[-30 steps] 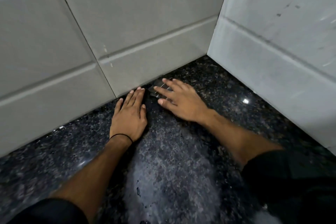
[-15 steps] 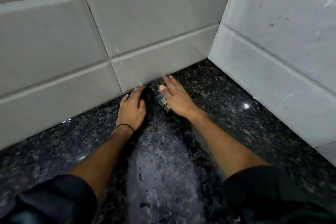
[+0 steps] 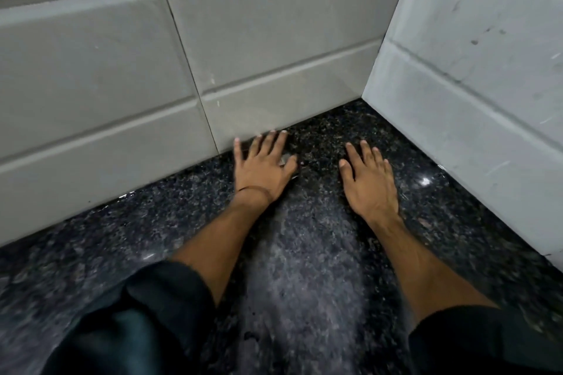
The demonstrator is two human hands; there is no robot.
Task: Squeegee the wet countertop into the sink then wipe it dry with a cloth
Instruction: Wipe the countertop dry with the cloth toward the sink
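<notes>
The dark speckled granite countertop [image 3: 396, 137] fills the lower view and meets a tiled corner. A paler grey wet-looking streak [image 3: 304, 277] runs down its middle, between my forearms. My left hand [image 3: 262, 166] lies palm down with fingers spread, fingertips close to the back wall. A small clear, shiny object [image 3: 286, 159] peeks out beside its thumb; I cannot tell what it is. My right hand [image 3: 367, 181] lies flat on the granite further right, fingers apart, holding nothing. No squeegee, cloth or sink is in view.
Grey bevelled wall tiles [image 3: 274, 55] stand behind the counter. A second tiled wall [image 3: 472, 85] closes the right side, forming a corner at the back right. Dark sleeves [image 3: 146, 323] cover my upper forearms. A light glint [image 3: 425, 181] shines near the right wall.
My hands were together over the small clear object near the back wall. The right hand has slid away to the right, and the object now lies by my left thumb.
</notes>
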